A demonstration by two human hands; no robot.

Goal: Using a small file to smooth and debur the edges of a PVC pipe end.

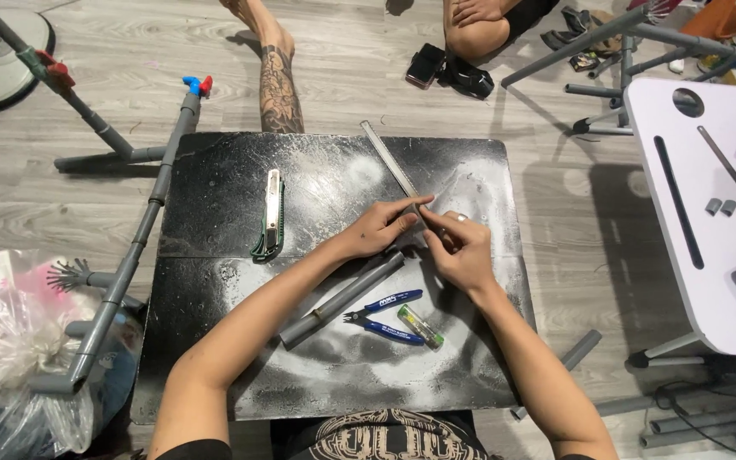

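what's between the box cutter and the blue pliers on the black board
In the head view, the grey pipe lies slantwise between the box cutter and the pliers, with the left forearm crossing above it.

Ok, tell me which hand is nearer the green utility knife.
Left. The left hand rests on the black mat just right of the utility knife, at the ruler. The right hand sits farther right, beyond the left.
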